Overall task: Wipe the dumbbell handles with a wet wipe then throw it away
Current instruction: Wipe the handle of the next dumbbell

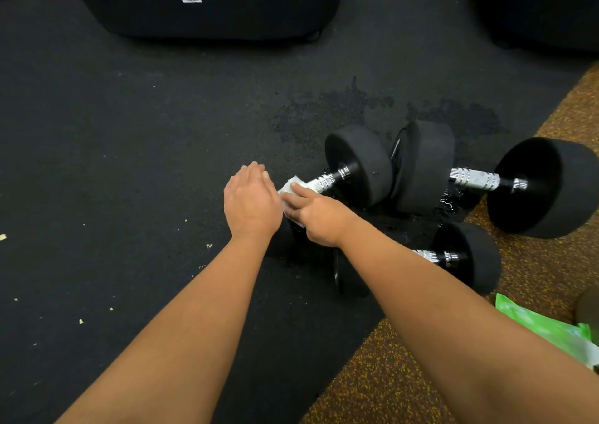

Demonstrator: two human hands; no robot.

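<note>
Three black dumbbells with knurled silver handles lie on the black rubber floor. My right hand grips a white wet wipe wrapped round the handle of the middle dumbbell; only a short bare stretch of that handle shows near the far head. My left hand lies palm down, fingers relaxed, over this dumbbell's near end, which is hidden beneath it. A larger dumbbell lies to the right with its handle bare. My right forearm partly covers the third dumbbell.
A green wipe packet lies at the lower right on the brown speckled floor. Black machine bases stand at the top and top right. Wet patches darken the mat beyond the dumbbells.
</note>
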